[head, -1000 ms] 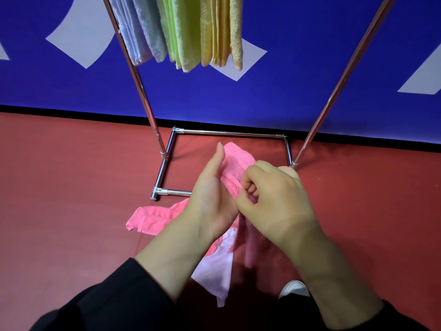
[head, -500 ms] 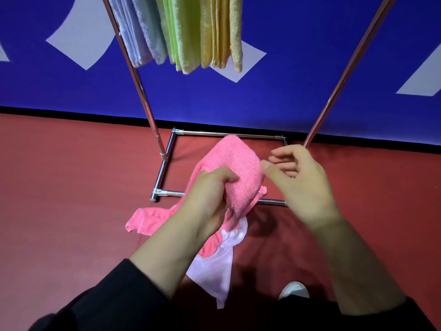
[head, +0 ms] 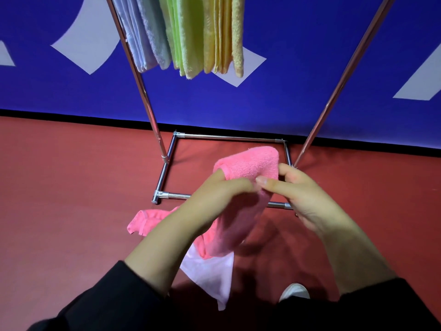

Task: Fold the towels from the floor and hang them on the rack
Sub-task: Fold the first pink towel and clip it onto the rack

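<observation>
— What's nearest you, from where you stand?

— A white shoe point(head: 294, 291) on the red floor point(head: 59, 199), then a pale towel point(head: 210, 275) and a second pink one point(head: 148, 219) lying there, just in front of the rack point(head: 238, 138) base.

— And the hands?

— Both are up over that base, on the pink towel point(head: 250, 168). The left hand point(head: 214, 201) has its fingers curled round the bunched middle; the right hand point(head: 303, 197) pinches the edge beside it, thumb on top. The rest droops down between the arms.

— How would it handle?

— Soft and light, I'd say, limp terry that sags wherever it isn't held. Nothing fragile. Best taken by the corners or a hemmed edge, so a fold lies straight.

— Further back?

— Folded towels hang on the rack above: blue point(head: 140, 39), green point(head: 183, 37), yellow point(head: 224, 34). Behind the rack, a blue wall point(head: 298, 44).
</observation>
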Available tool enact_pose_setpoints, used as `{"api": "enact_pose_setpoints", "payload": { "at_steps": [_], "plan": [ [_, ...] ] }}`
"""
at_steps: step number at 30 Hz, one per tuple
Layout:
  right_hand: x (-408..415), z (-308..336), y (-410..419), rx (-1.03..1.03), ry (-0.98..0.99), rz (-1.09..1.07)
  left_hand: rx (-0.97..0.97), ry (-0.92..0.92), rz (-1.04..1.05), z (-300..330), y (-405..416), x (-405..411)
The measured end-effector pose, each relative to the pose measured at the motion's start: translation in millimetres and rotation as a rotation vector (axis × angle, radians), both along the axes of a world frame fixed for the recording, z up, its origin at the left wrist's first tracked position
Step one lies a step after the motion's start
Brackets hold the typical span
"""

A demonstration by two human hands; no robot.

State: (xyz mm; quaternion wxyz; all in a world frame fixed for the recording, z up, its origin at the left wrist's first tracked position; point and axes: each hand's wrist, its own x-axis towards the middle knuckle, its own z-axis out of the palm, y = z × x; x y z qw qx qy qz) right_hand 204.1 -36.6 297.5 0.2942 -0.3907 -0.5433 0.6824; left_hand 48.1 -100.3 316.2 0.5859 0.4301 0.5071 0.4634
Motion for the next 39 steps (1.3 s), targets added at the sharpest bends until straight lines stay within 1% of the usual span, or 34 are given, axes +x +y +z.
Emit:
{"api": "enact_pose_setpoints", "payload": {
  "at_steps": [1, 3, 5, 7, 8, 10, 11, 12, 13, 14, 16, 18, 19, 22, 25, 29, 31, 33, 35, 37, 39],
  "plan": [
    [1, 2, -1, -0.031, 0.039, 0.026, 0.015, -0.074, -0.025, -2, -1, -1],
    [2, 6, -4, -0.068, 0.082, 0.072, 0.012, -0.141, -0.004, -1, -1, -1],
    [2, 10, -8, -0.092, 0.124, 0.082, -0.032, -0.137, 0.100, 4, -4, -1],
    [3, 20, -11, -0.109, 0.128, 0.058, -0.136, -0.107, 0.153, 9, -14, -4],
    [4, 24, -12, -0.099, 0.092, 0.056, -0.208, -0.002, 0.151, 8, -21, -7],
    [5, 40, -13, -0.044, -0.040, 0.096, -0.339, 0.377, 0.138, 5, -37, -13],
    [5, 49, -13, -0.022, -0.100, 0.141, -0.374, 0.569, 0.195, 2, -45, -18],
    [4, 58, -14, -0.003, -0.139, 0.196, -0.359, 0.690, 0.284, 2, -51, -22],
    [3, 71, -16, 0.019, -0.164, 0.251, -0.289, 0.717, 0.375, 7, -56, -25],
    [2, 83, -17, 0.038, -0.185, 0.301, -0.181, 0.675, 0.446, 14, -59, -26],
    [1, 113, -21, 0.099, -0.238, 0.409, 0.033, 0.467, 0.481, 39, -57, -23],
    [1, 145, -25, 0.166, -0.301, 0.510, 0.153, 0.289, 0.393, 74, -50, -15],
    [1, 163, -27, 0.202, -0.330, 0.542, 0.179, 0.250, 0.320, 94, -48, -11],
    [7, 207, -33, 0.283, -0.387, 0.582, 0.217, 0.334, 0.123, 131, -47, -3],
    [17, 243, -35, 0.370, -0.475, 0.602, 0.215, 0.411, 0.014, 154, -49, 0],
    [29, 285, -37, 0.484, -0.610, 0.580, 0.286, 0.460, -0.166, 192, -46, -5],
    [30, 302, -35, 0.523, -0.641, 0.571, 0.324, 0.444, -0.238, 213, -41, -3],
    [30, 313, -32, 0.556, -0.652, 0.556, 0.343, 0.369, -0.281, 229, -34, 2],
    [29, 323, -28, 0.569, -0.655, 0.538, 0.306, 0.344, -0.347, 241, -26, 3],
    [29, 330, -23, 0.566, -0.669, 0.533, 0.238, 0.458, -0.412, 252, -18, 2],
    [31, 333, -17, 0.569, -0.708, 0.534, 0.201, 0.575, -0.434, 263, -11, 1]
  ]
}}
